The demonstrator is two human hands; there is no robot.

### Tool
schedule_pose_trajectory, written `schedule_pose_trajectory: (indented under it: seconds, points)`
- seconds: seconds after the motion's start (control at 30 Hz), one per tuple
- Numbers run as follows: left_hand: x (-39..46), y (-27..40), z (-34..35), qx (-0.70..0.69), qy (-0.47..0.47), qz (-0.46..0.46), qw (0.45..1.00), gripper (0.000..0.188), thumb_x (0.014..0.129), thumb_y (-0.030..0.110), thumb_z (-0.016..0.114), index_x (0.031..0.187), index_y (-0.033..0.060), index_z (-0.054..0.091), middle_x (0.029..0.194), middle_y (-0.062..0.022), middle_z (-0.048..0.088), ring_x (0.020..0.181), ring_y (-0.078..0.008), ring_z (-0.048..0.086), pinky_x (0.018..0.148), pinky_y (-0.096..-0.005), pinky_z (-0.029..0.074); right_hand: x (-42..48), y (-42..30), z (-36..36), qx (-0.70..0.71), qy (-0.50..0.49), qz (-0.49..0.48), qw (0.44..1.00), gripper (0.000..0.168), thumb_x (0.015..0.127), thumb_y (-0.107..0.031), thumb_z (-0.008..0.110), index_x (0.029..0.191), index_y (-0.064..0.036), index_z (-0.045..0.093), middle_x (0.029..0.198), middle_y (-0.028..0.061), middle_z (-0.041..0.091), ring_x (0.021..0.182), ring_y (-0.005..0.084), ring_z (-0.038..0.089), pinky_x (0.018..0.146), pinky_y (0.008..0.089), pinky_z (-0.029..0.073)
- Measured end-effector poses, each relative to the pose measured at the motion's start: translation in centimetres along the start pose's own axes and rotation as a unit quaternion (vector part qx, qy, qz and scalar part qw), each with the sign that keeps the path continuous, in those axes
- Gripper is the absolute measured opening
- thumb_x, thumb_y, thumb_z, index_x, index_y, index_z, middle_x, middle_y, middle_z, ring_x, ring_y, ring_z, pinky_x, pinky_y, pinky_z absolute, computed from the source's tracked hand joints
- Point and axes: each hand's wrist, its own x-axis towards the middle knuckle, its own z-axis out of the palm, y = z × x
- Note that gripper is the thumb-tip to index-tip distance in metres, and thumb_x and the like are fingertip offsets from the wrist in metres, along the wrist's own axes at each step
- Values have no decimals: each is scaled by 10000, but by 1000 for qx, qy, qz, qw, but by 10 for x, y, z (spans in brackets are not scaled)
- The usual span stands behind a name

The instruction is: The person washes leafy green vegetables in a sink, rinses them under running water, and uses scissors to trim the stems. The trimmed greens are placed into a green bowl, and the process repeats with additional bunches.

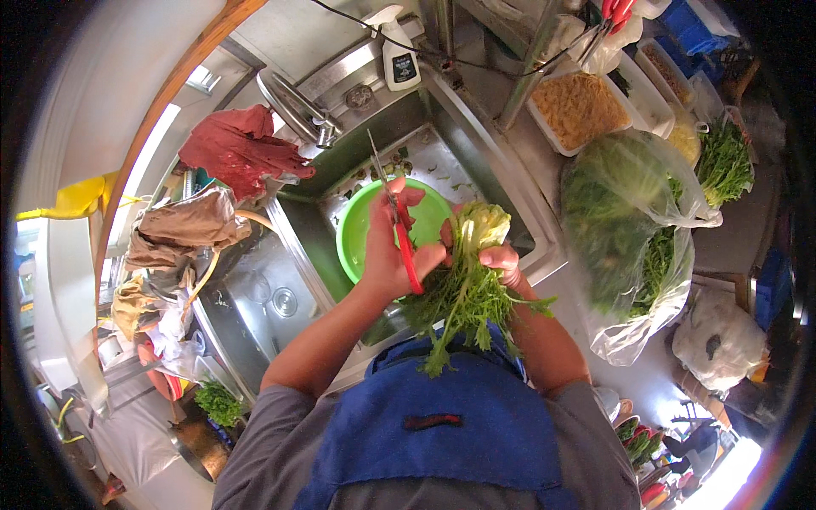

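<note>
In my left hand (392, 245) is a red-handled cutting tool (407, 252). Its thin metal blade points away from me; seen nearly edge-on, it could be scissors or a knife. My right hand (502, 260) grips a head of frilly leafy greens (468, 287) by its pale base, and the leaves hang toward my blue apron (440, 421). Both hands are above a light green plastic basin (357, 220) standing in the stainless-steel sink (440, 143). Leaf scraps and cut stem ends (396, 164) lie on the sink floor behind the basin. The greens hide part of my right fingers.
To the right, a clear plastic bag of greens (612, 236) sits beside a tub of shredded food (577, 105). A tap (299, 111) and a white spray bottle (398, 54) stand behind the sink. Cloths (242, 150) hang at left, near a second basin (255, 296).
</note>
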Motion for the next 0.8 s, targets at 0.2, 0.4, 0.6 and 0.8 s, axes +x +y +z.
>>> schedule_pose_trajectory:
  seconds: [0.2, 0.4, 0.6, 0.8]
  points:
    - [-5, 10, 5, -30, -39, -57, 997, 682, 762, -59, 758, 1354, 70, 445, 877, -45, 642, 771, -121, 620, 709, -257, 499, -1, -3, -8, -39, 48, -22, 998, 801, 597, -258, 756, 1302, -20, 461, 1132, 153, 606, 991, 272, 615, 873, 377, 497]
    - [-4, 23, 11, 67, -73, 1, 995, 603, 794, 0, 743, 1331, 34, 469, 903, -106, 733, 818, -181, 714, 763, -305, 550, -4, -4, -9, -130, 77, -27, 988, 899, 644, -299, 819, 1385, -6, 403, 1278, 105, 562, 1186, 245, 542, 1045, 365, 391]
    - [-7, 12, 3, 88, -146, -18, 985, 598, 824, 18, 711, 1367, 51, 464, 974, -102, 736, 842, -187, 714, 771, -308, 551, -5, 4, -22, -161, 93, -7, 983, 746, 694, -203, 759, 1344, -2, 455, 1236, 82, 585, 1154, 222, 553, 1012, 355, 411]
    - [1, 30, -1, -21, -216, -96, 971, 663, 858, 35, 675, 1452, 71, 382, 1116, -92, 701, 988, -174, 652, 900, -338, 508, 1, 4, -30, -102, 61, -39, 992, 500, 718, -198, 649, 1173, -22, 539, 1032, 77, 626, 923, 193, 609, 803, 316, 495]
